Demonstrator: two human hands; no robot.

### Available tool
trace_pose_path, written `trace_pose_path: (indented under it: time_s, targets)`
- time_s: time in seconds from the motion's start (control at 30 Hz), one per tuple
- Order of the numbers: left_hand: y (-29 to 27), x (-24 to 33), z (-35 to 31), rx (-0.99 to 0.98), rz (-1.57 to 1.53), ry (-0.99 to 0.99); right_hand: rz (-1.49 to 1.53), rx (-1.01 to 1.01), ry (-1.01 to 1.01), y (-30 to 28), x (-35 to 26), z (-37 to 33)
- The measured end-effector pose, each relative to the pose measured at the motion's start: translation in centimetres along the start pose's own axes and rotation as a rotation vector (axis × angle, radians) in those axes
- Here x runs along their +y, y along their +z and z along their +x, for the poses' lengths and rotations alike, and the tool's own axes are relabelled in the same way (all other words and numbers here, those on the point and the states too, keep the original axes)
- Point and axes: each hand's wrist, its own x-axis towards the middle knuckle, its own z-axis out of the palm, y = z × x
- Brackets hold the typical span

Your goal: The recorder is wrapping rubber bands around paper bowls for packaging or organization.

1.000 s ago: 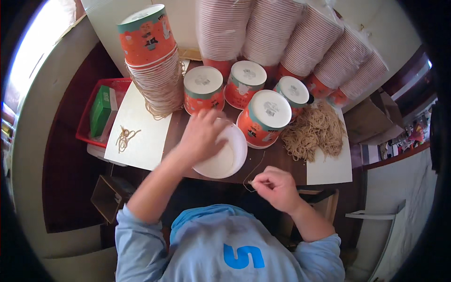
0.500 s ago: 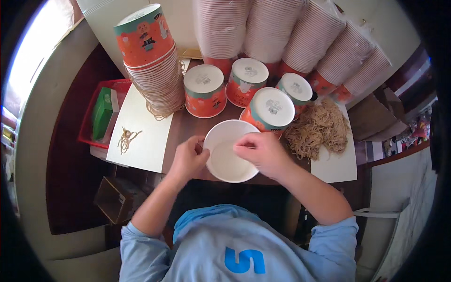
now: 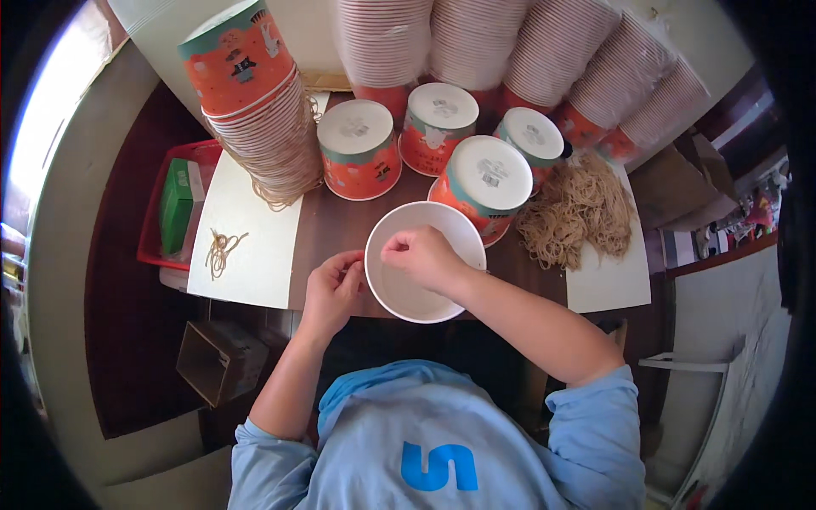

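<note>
A white-lined paper bucket [image 3: 418,304] sits mouth up at the table's front edge, tilted a little toward me. My left hand [image 3: 333,289] is outside its left wall, thumb and fingers pinched close to the rim. My right hand [image 3: 425,259] reaches over the mouth from the right, its fingertips pinched together inside the bucket near the left wall. Whatever either hand pinches is too small or hidden to make out. Beyond the bucket an orange-and-green paper bucket [image 3: 491,172] stands upside down. Right of that lies a heap of tan cords [image 3: 578,212].
More upturned buckets [image 3: 357,127] stand behind. At the left rises a nested stack with tan cords hanging from it [image 3: 270,127]; plastic-wrapped bucket stacks [image 3: 476,42] line the back. A few loose cords [image 3: 223,251] lie on white board. A red crate [image 3: 153,229] is farther left.
My right hand has moved left across the bucket's mouth toward the left wall. The left hand has shifted slightly left, and the whole view has shifted a little.
</note>
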Motion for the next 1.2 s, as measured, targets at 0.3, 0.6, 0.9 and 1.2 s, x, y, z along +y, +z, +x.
trace_pose_path:
  time_s: [0.3, 0.6, 0.9, 1.2]
  targets:
    - [0.1, -0.2, 0.3, -0.007, 0.055, 0.016, 0.0, 0.027, -0.028, 0.6, 0.3, 0.0]
    - [-0.2, -0.6, 0.5, -0.012, 0.045, 0.095, 0.055, 0.068, -0.027, 1.2, 0.7, 0.2]
    - [-0.2, -0.3, 0.6, -0.015, 0.052, 0.109, 0.104, 0.101, -0.01, 1.6, 1.0, 0.3]
    - [-0.3, 0.2, 0.6, -0.05, 0.066, 0.057, 0.114, 0.072, 0.007, 1.7, 1.2, 0.2]
